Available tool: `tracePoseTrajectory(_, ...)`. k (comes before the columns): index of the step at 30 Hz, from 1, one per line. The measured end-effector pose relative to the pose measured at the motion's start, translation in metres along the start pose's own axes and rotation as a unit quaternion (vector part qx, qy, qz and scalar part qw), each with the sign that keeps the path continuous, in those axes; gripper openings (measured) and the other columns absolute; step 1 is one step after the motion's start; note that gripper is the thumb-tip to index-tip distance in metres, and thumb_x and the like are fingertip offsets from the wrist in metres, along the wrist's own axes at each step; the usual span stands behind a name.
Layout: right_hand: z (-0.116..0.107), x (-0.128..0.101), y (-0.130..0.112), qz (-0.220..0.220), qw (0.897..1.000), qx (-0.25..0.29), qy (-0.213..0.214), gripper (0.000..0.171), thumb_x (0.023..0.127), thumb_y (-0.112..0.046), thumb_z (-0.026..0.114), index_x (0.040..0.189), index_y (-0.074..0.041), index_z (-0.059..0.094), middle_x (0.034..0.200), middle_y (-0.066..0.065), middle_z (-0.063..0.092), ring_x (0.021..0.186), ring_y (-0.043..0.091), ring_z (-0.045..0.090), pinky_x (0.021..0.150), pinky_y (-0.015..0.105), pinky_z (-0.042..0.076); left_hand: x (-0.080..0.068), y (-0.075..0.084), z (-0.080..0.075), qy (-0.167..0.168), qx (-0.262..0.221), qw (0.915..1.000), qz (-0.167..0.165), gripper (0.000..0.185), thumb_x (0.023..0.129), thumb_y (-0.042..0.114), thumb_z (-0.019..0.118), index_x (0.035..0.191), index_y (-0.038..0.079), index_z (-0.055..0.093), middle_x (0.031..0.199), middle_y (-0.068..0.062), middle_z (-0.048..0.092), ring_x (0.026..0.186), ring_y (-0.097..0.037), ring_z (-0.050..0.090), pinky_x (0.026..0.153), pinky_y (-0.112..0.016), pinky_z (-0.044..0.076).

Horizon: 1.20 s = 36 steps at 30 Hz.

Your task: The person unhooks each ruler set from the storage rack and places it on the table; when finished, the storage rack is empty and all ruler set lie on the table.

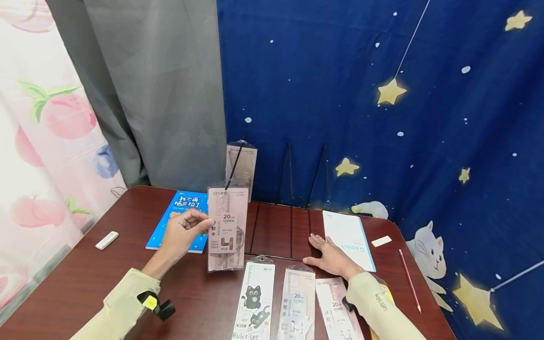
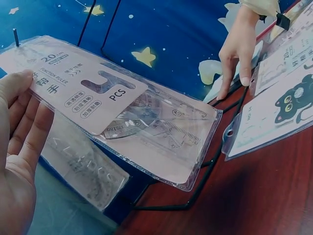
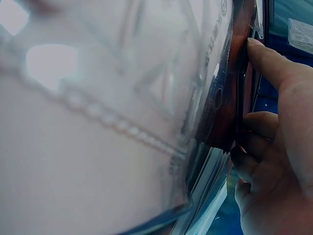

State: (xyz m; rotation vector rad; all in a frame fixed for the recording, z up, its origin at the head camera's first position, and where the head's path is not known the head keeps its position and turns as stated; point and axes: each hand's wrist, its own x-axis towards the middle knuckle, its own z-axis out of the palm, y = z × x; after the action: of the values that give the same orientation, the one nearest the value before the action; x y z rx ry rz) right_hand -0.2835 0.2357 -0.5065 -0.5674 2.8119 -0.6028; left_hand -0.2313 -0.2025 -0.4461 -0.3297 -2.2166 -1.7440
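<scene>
My left hand (image 1: 180, 233) pinches the left edge of a pink ruler set package (image 1: 228, 231) between thumb and fingers. The package hangs upright at the front end of a black rod (image 1: 235, 166), whose tip shows through its top in the left wrist view. Behind it, a second ruler set package (image 1: 248, 163) hangs farther back on the same rod. Low over the table, my right hand (image 1: 333, 257) rests with its fingers spread at the right side of the black wire rack (image 1: 274, 257); its thumb touches the base wire in the right wrist view.
In front lie a cat-printed ruler set (image 1: 253, 302) and two pink ruler sets (image 1: 297, 283) (image 1: 329, 288). A blue book (image 1: 167, 229) is left, a white notebook (image 1: 346, 236) right. White erasers (image 1: 107, 240) (image 1: 381, 241) and a red pencil (image 1: 409, 281) lie farther out.
</scene>
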Motion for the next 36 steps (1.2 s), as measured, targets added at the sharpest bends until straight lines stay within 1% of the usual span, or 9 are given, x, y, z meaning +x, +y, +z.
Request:
tracePoseTrajectory(6, 0.000, 0.001, 0.000, 0.001, 1.000, -0.008, -0.004, 0.088, 0.093, -0.054, 0.071, 0.159, -0.005, 0.039, 0.168, 0.014, 0.034, 0.160, 0.034, 0.025, 0.129, 0.057, 0.018, -0.013, 0.009, -0.006, -0.012, 0.009, 0.9999, -0.005, 0.015, 0.098, 0.015, 0.073, 0.102, 0.001, 0.071, 0.089, 0.013, 0.075, 0.075, -0.010, 0.073, 0.074, -0.025, 0.061)
tracePoseTrajectory(14, 0.001, 0.001, 0.001, -0.010, 1.000, -0.007, -0.003, 0.087, 0.094, -0.053, 0.071, 0.158, -0.001, 0.040, 0.167, 0.016, 0.035, 0.159, 0.035, 0.026, 0.130, 0.056, 0.015, -0.029, 0.022, -0.007, -0.025, -0.013, 0.9995, -0.014, 0.010, 0.097, 0.009, 0.072, 0.101, -0.001, 0.071, 0.089, 0.012, 0.074, 0.076, -0.009, 0.072, 0.073, -0.025, 0.061)
tracePoseTrajectory(18, 0.001, 0.001, 0.001, -0.010, 1.000, -0.007, -0.002, 0.087, 0.094, -0.053, 0.071, 0.157, -0.001, 0.040, 0.167, 0.016, 0.035, 0.159, 0.034, 0.026, 0.130, 0.056, 0.014, -0.042, 0.024, -0.004, -0.034, -0.034, 0.9984, -0.030, 0.010, 0.097, 0.005, 0.072, 0.100, -0.003, 0.069, 0.088, 0.010, 0.074, 0.076, -0.006, 0.071, 0.073, -0.026, 0.062)
tracePoseTrajectory(20, 0.001, 0.001, 0.001, -0.008, 1.000, -0.009, -0.002, 0.087, 0.094, -0.053, 0.071, 0.158, -0.002, 0.040, 0.167, 0.015, 0.035, 0.159, 0.033, 0.026, 0.131, 0.055, 0.014, -0.048, 0.026, -0.002, -0.047, -0.049, 0.9961, -0.056, 0.013, 0.098, 0.007, 0.071, 0.102, -0.005, 0.069, 0.088, 0.008, 0.075, 0.075, -0.008, 0.071, 0.072, -0.027, 0.062)
tracePoseTrajectory(22, 0.001, 0.001, 0.001, -0.009, 1.000, -0.010, -0.001, 0.086, 0.094, -0.053, 0.071, 0.157, -0.002, 0.041, 0.167, 0.015, 0.035, 0.159, 0.033, 0.026, 0.130, 0.055, 0.014, -0.054, 0.027, 0.000, -0.065, -0.061, 0.9908, -0.101, 0.018, 0.098, 0.012, 0.071, 0.104, -0.005, 0.069, 0.088, 0.006, 0.076, 0.074, -0.010, 0.072, 0.072, -0.028, 0.061)
tracePoseTrajectory(25, 0.000, 0.001, 0.000, -0.006, 1.000, -0.011, -0.006, 0.087, 0.094, -0.054, 0.070, 0.158, -0.003, 0.040, 0.168, 0.014, 0.034, 0.160, 0.033, 0.025, 0.130, 0.055, 0.015, -0.065, 0.024, 0.001, -0.098, -0.079, 0.9761, -0.177, 0.028, 0.099, 0.018, 0.072, 0.110, -0.007, 0.068, 0.091, 0.004, 0.078, 0.077, -0.012, 0.073, 0.076, -0.029, 0.062)
tracePoseTrajectory(27, 0.000, 0.001, 0.000, -0.006, 1.000, -0.009, -0.007, 0.087, 0.095, -0.054, 0.070, 0.158, -0.003, 0.040, 0.168, 0.014, 0.034, 0.160, 0.034, 0.024, 0.129, 0.057, 0.017, -0.072, 0.019, 0.001, -0.117, -0.089, 0.9663, -0.212, 0.032, 0.099, 0.020, 0.071, 0.112, -0.009, 0.068, 0.094, 0.003, 0.079, 0.080, -0.012, 0.074, 0.077, -0.029, 0.062)
tracePoseTrajectory(31, -0.001, 0.002, -0.001, -0.008, 1.000, -0.007, -0.005, 0.086, 0.095, -0.053, 0.070, 0.158, -0.002, 0.040, 0.168, 0.014, 0.034, 0.159, 0.034, 0.025, 0.130, 0.056, 0.015, -0.086, 0.004, 0.001, -0.135, -0.097, 0.9553, -0.244, 0.033, 0.100, 0.019, 0.070, 0.114, -0.011, 0.067, 0.097, 0.001, 0.079, 0.082, -0.009, 0.073, 0.076, -0.028, 0.062)
tracePoseTrajectory(36, 0.000, 0.003, 0.000, -0.017, 1.000, -0.011, -0.001, 0.085, 0.095, -0.050, 0.071, 0.157, 0.000, 0.041, 0.167, 0.016, 0.035, 0.159, 0.034, 0.028, 0.131, 0.055, 0.014, -0.099, -0.013, -0.001, -0.133, -0.080, 0.9472, -0.280, 0.030, 0.100, 0.020, 0.069, 0.113, -0.008, 0.069, 0.099, -0.002, 0.079, 0.084, -0.009, 0.073, 0.075, -0.026, 0.062)
